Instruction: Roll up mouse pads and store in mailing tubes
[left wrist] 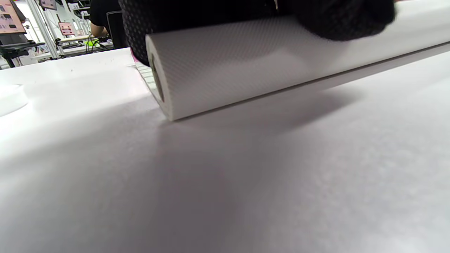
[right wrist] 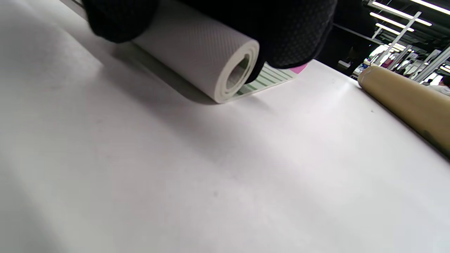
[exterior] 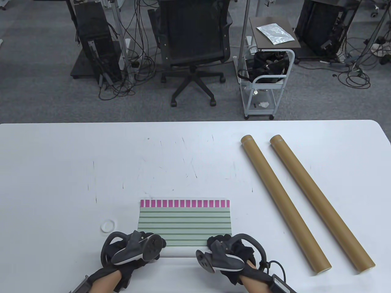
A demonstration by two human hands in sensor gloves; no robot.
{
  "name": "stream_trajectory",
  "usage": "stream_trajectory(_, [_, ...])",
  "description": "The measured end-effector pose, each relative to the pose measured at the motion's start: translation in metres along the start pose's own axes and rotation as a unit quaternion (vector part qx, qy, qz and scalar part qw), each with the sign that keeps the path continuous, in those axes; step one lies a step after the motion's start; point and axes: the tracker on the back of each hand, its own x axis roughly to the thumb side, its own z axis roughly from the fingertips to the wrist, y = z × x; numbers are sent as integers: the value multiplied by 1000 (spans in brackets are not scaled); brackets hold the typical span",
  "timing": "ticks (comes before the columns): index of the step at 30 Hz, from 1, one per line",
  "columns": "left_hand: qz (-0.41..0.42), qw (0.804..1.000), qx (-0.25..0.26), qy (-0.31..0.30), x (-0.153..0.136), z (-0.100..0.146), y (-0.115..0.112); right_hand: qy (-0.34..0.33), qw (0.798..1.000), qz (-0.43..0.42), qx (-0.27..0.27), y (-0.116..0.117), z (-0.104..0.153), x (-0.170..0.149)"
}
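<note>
A green-striped mouse pad [exterior: 184, 221] with a pink checked far edge lies near the table's front edge. Its near part is wound into a white roll [exterior: 178, 251], white textured underside outward. My left hand [exterior: 150, 242] grips the roll's left end [left wrist: 211, 73], fingers curled over it. My right hand [exterior: 217, 242] grips the right end [right wrist: 214, 63], where the spiral opening shows. Two brown mailing tubes [exterior: 282, 201] [exterior: 320, 203] lie side by side to the right, slanting from far left to near right. One tube [right wrist: 407, 102] appears in the right wrist view.
A small white ring-shaped cap [exterior: 108, 226] lies left of the pad. Beyond the table's far edge [exterior: 189, 122] stand an office chair [exterior: 192, 45], a white cart [exterior: 265, 79] and equipment with cables on the carpet.
</note>
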Motion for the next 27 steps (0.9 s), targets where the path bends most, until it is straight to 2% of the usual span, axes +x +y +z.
stream_trajectory(2, [-1, 1000, 4, 6, -1, -1, -1, 32, 997, -14, -63, -4, 2, -5])
stream_trajectory(3, [-2, 1000, 5, 8, -2, -2, -2, 33, 997, -22, -64, -5, 1, -5])
stream_trajectory(9, [-25, 999, 29, 21, 1, -1, 0, 35, 997, -46, -40, -5, -6, -4])
stream_trajectory(15, [-41, 998, 45, 19, 4, 3, 3, 39, 998, -34, -36, -4, -9, -1])
stream_trajectory(19, [-55, 997, 43, 13, 5, 5, -1, 40, 998, -38, -34, -4, -9, -3])
stream_trajectory(23, [-56, 998, 32, 11, 7, 3, 5, 37, 998, -40, -31, -3, -8, -3])
stream_trajectory(25, [-31, 999, 2, -7, 8, 4, 6, 23, 999, -48, -1, -6, -5, -3])
stream_trajectory(27, [-41, 999, 6, -8, 9, 5, 6, 22, 998, -55, 6, -6, -5, -2])
